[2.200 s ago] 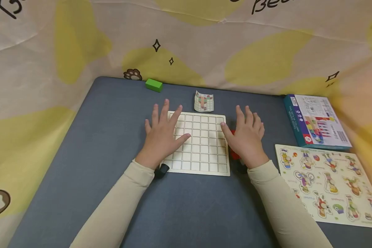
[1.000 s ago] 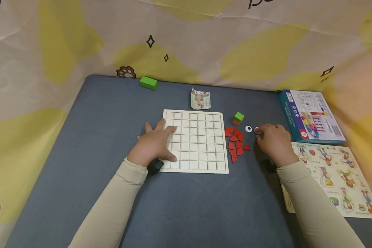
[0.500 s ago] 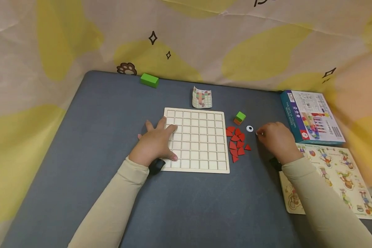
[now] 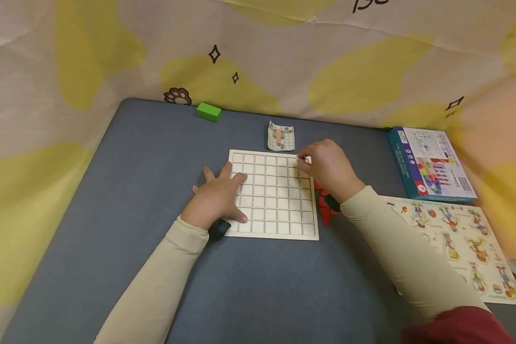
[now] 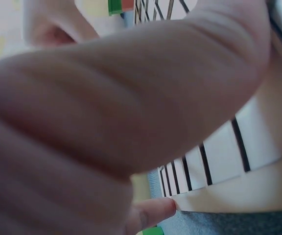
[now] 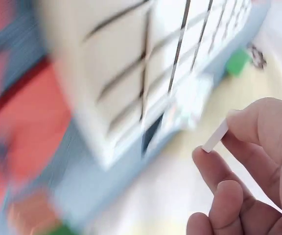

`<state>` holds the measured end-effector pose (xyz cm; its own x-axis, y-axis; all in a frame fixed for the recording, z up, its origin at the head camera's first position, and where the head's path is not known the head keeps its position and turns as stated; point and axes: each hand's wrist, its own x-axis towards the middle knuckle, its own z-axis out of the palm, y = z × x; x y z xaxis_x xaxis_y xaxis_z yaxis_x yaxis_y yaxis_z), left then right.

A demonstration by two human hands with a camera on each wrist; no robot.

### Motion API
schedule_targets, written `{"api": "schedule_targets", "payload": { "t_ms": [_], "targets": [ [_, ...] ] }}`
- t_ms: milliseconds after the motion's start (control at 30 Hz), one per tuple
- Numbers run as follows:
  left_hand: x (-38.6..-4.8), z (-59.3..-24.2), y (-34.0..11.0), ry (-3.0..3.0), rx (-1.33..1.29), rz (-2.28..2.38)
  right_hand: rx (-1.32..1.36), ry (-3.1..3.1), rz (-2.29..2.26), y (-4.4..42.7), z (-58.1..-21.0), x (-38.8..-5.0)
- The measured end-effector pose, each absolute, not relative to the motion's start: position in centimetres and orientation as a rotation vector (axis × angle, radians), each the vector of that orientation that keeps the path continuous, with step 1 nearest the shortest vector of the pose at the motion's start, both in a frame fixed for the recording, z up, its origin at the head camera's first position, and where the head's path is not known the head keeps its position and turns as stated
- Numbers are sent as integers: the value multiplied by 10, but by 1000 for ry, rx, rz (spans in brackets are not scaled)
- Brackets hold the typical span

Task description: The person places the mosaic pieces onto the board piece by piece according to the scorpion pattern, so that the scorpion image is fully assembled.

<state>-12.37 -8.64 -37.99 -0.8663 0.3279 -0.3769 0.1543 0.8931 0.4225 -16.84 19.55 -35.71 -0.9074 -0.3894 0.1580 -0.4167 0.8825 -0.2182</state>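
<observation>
A pale wooden grid board (image 4: 279, 202) lies on the table, its squares bare where they show. My left hand (image 4: 212, 198) rests on its left edge with spread fingers, the thumb on the lower squares. Over the top right corner is my right hand (image 4: 330, 168), its thumb and finger pinching a thin white disc (image 6: 215, 137), seen edge-on in the right wrist view. Several red pieces (image 4: 325, 212) lie right of the board, partly hidden by the right wrist. Behind the board stands a small curled pattern card (image 4: 281, 138).
A green block (image 4: 209, 112) sits at the table's back left. On the right are a boxed toy (image 4: 438, 165) and a picture board (image 4: 460, 243), partly under the right sleeve. A patterned cloth (image 4: 258, 62) hangs behind the table.
My right hand picked up a white eye disc from the table on the right and carried it left to the board's top right corner. The left hand settled on the board's left edge.
</observation>
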Motion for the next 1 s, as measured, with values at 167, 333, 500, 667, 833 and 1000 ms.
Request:
{"api": "schedule_targets", "payload": {
  "t_ms": [167,333,500,667,833,1000],
  "targets": [
    [-124,-384,-85,2606,351,535,665,-3025,322,164,-375,-183],
    [-124,-385,-84,2613,352,521,696,-3043,237,157,-382,-185],
    [-123,-381,-85,2615,344,518,712,-3084,218,157,-380,-178],
    [-123,-377,-84,2608,344,520,677,-3234,243,162,-374,-168],
    [-122,-377,-84,2610,346,524,600,-3385,248,164,-372,-167],
    [-122,-379,-85,2615,346,518,516,-3425,231,162,-367,-173]
  ]
}}
